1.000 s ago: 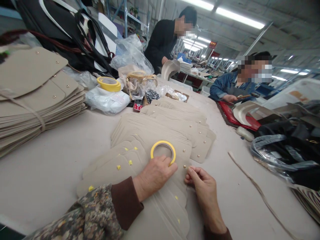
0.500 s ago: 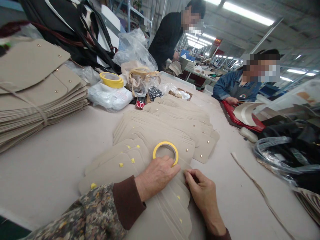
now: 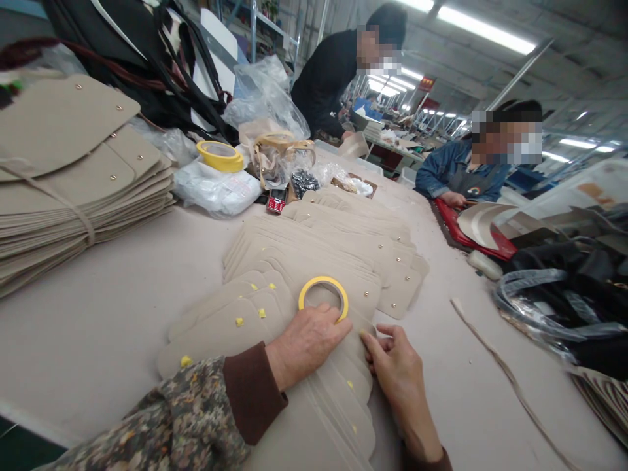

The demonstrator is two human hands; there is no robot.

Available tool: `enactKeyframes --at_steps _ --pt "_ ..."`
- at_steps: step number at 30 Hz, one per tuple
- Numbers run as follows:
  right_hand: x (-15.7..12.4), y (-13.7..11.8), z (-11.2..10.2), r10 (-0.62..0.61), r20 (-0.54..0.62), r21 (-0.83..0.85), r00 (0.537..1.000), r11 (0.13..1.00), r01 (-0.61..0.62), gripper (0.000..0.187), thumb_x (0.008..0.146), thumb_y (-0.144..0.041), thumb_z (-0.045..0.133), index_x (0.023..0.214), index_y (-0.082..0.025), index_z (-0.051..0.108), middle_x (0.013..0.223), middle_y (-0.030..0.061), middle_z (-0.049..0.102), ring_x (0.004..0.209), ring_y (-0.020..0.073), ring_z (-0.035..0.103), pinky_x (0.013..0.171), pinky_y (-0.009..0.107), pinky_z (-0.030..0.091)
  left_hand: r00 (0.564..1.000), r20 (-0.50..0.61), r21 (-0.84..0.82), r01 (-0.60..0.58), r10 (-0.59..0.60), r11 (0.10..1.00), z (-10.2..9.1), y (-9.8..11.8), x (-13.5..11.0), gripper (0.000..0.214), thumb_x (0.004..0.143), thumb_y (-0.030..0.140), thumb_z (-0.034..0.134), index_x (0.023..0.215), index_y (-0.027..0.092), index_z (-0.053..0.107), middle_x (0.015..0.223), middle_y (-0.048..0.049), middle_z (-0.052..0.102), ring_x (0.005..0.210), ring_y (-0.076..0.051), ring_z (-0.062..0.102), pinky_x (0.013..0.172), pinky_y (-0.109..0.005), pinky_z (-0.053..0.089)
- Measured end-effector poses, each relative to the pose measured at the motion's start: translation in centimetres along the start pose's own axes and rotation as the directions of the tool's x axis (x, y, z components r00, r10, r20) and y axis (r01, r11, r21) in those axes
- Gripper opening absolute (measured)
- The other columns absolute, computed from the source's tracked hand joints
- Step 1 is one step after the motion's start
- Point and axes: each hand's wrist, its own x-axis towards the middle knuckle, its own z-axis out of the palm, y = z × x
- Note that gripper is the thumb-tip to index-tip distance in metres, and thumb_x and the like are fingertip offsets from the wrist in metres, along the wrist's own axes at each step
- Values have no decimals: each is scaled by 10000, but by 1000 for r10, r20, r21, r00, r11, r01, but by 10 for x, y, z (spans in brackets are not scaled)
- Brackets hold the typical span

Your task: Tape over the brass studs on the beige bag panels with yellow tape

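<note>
My left hand is closed on a roll of yellow tape, which it holds flat over the overlapping beige panels. My right hand is at the right edge of a panel just beside the roll. Its thumb presses on the panel's top, where a speck of yellow shows at the tip, and its fingers curl around the edge. Small yellow tape pieces stick to several panels on the left, and a few more lie along the right edges. Metal studs dot the panels farther back.
A tied stack of beige panels stands at left. Behind are more yellow tape rolls on a plastic-wrapped bundle. A cord and black bags lie at right. Two people work across the table.
My right thumb and fingers have shifted from a tight pinch near the panel edge to the thumb pressing on its top, fingers slightly raised. My left hand and the tape roll stay nearly still.
</note>
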Motion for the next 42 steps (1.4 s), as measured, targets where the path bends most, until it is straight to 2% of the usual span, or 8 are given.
enactKeyframes --at_steps 3,8,13,25,30,34,38,42 --pt "-7 4 -3 -8 75 159 997 987 -4 373 779 -557 591 886 -199 604 632 15 673 571 195 644 556 295 526 1000 -5 -2 -3 3 1000 2 -1 0 74 951 133 480 904 183 507 888 -38 573 820 -224 547 659 -325 501" --pt "-14 0 -1 -238 -6 -92 971 967 236 336 821 -503 559 810 -200 702 746 58 721 620 189 631 661 307 495 1000 -14 2 -3 3 1000 2 0 0 85 952 127 465 900 184 503 876 -39 571 806 -229 544 647 -333 496" --pt "-4 -8 6 -286 -44 -197 957 942 272 320 845 -452 510 774 -203 698 708 49 719 605 188 621 663 303 461 1000 -28 -1 -8 8 1000 2 0 -1 90 947 118 466 901 188 501 872 -36 571 808 -233 543 643 -340 493" --pt "-13 -11 -13 -228 320 -140 920 948 284 210 856 -331 561 735 -213 687 728 14 710 687 186 644 667 286 455 961 -268 -105 -101 70 989 -2 -9 -8 129 997 168 389 1003 173 518 814 -14 583 732 -172 562 677 -276 481" --pt "-14 -18 -11 -320 194 -115 928 931 345 113 844 -290 612 851 -202 682 703 6 686 616 168 618 607 275 472 915 -385 -162 -192 117 968 -1 -10 -9 246 1016 187 372 1253 155 432 897 -41 667 809 -165 656 724 -268 536" --pt "-16 -26 -9 -610 -37 -12 792 792 610 151 901 -248 571 1005 -190 665 880 54 719 737 161 655 684 265 531 921 -380 -196 -169 84 966 0 -8 -9 305 1027 236 381 1313 134 357 945 -71 691 886 -179 687 783 -286 554" --pt "-15 -32 -5 -785 -19 -64 619 619 783 216 908 -132 534 1079 -208 642 938 63 709 843 167 659 771 284 548 946 -313 -205 -158 88 966 1 -6 -10 261 1025 238 376 1270 148 367 958 -70 687 872 -197 690 737 -305 558" --pt "-16 -33 2 -833 10 -108 554 550 828 175 909 -95 510 976 -201 633 884 53 702 825 157 658 757 265 541 960 -263 -241 -158 92 958 2 -5 -11 176 1020 230 382 1178 162 419 936 -51 672 835 -195 672 725 -307 538"
